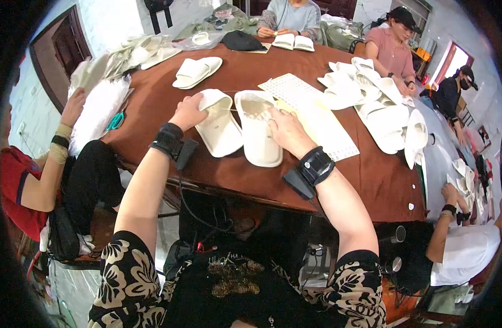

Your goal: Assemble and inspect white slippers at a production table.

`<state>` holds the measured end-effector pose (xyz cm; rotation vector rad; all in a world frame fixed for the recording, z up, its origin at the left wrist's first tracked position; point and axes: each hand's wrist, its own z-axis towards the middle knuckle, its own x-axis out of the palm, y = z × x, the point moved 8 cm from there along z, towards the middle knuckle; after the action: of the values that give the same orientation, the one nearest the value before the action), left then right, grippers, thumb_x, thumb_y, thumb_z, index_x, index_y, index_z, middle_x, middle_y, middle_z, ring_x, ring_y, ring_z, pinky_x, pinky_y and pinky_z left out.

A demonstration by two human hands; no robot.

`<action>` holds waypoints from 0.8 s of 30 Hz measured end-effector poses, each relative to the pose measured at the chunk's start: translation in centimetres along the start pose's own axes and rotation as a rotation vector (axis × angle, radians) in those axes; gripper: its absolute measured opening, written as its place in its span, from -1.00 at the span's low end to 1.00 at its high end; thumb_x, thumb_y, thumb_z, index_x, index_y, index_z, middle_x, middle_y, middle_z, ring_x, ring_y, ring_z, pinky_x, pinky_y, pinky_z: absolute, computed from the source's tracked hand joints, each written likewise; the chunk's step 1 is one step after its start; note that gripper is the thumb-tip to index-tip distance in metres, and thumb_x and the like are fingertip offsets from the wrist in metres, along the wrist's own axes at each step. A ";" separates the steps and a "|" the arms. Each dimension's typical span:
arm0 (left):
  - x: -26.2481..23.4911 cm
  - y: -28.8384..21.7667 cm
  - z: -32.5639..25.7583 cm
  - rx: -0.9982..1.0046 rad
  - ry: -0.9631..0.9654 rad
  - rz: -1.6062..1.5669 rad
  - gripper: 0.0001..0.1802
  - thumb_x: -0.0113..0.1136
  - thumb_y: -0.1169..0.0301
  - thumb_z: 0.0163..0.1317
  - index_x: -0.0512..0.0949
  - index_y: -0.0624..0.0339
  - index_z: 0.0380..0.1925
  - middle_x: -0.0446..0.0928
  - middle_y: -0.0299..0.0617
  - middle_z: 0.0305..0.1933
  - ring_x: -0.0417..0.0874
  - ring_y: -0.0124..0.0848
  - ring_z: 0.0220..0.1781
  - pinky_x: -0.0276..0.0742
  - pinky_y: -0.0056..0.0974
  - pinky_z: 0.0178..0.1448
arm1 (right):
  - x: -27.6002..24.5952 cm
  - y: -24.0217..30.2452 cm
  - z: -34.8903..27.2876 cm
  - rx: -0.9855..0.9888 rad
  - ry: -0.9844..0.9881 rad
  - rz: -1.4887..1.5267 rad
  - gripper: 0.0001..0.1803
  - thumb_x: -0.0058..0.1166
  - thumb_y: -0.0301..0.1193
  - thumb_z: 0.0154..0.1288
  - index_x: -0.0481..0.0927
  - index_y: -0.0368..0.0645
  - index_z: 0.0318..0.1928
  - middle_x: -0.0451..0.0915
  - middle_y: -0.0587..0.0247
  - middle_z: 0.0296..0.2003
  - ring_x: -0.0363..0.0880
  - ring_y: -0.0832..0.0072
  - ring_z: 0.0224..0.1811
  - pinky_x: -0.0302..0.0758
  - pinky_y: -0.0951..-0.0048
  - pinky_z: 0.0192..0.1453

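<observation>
Two cream-white slippers stand side by side before me, soles down on the brown cloth. My left hand (189,112) is closed on the outer side of the left slipper (221,136), near its strap. On the right slipper (262,147), my right hand (288,130) grips the outer edge, with some fingertips hidden inside the opening. A thin pale strand (233,110) spans the gap between the two slippers. Just beyond my right hand lie a sheet of small stickers (292,87) and a yellowish sheet (322,123).
The round table has a brown cloth (152,104). A heap of white slippers (365,87) lies to the right, another pair (197,72) at far left. Teal scissors (116,120) rest by a plastic bag (100,109). Co-workers sit around, one in red (32,180) close on my left.
</observation>
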<state>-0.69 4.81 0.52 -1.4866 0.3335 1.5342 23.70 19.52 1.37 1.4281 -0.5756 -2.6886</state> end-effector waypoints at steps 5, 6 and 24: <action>-0.6 -1.9 -1.6 0.058 0.008 0.028 -0.26 0.21 0.13 -0.07 0.35 0.07 0.19 0.35 0.21 0.11 0.35 0.15 0.13 0.27 0.00 0.25 | -1.4 0.7 0.0 -0.023 -0.054 0.006 -0.71 -0.13 -0.43 0.25 0.44 -0.30 -0.05 0.54 -0.14 -0.28 0.45 0.02 -0.18 0.29 0.17 0.04; -0.6 -1.8 -2.1 0.033 0.015 -0.010 -0.25 0.22 0.10 -0.07 0.34 0.07 0.19 0.35 0.20 0.09 0.34 0.13 0.13 0.27 0.00 0.25 | -1.9 1.0 0.0 -0.039 -0.111 0.057 -0.71 -0.14 -0.43 0.26 0.46 -0.30 -0.05 0.54 -0.14 -0.29 0.46 0.03 -0.18 0.29 0.18 0.05; -5.2 -10.1 -5.0 0.216 -0.376 0.049 -0.50 0.19 0.08 -0.03 0.54 0.08 -0.09 0.54 0.03 -0.21 0.44 -0.10 -0.07 0.23 -0.12 0.13 | -1.3 1.0 0.3 0.236 0.057 0.965 -0.64 0.00 -0.53 0.20 0.34 -0.24 0.03 0.48 0.22 -0.27 0.46 0.60 -0.28 0.47 0.55 -0.27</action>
<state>9.15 4.15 8.09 -1.0049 0.3029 1.7189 24.09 18.96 2.85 0.8837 -1.2142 -1.8410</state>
